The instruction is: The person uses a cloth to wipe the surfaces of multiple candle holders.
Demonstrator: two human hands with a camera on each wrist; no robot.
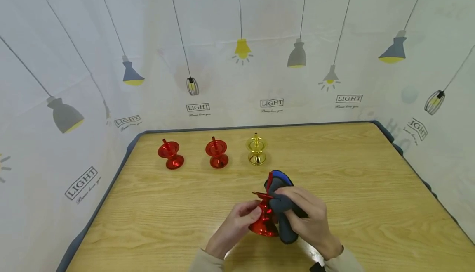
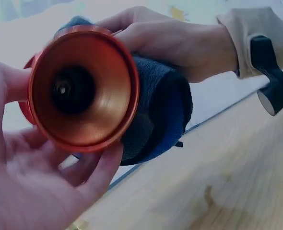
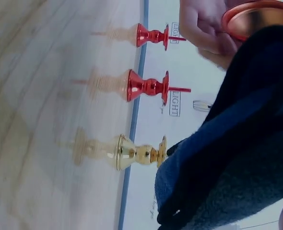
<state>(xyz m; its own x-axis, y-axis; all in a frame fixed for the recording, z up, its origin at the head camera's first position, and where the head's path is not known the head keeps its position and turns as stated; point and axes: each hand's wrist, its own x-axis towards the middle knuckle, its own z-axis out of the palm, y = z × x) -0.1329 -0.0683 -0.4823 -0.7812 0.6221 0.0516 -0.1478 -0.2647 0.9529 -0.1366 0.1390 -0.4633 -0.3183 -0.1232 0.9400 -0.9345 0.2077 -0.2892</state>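
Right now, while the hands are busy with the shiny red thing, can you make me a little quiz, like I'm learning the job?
1. How many candle holders stand on the table without a hand on them?

2. True or false: the left hand is holding a red candle holder.

3. What is the right hand holding?
A) a spoon
B) a cloth
C) a cup

Key:
1. Three: two red ones and one gold one.
2. True.
3. B.
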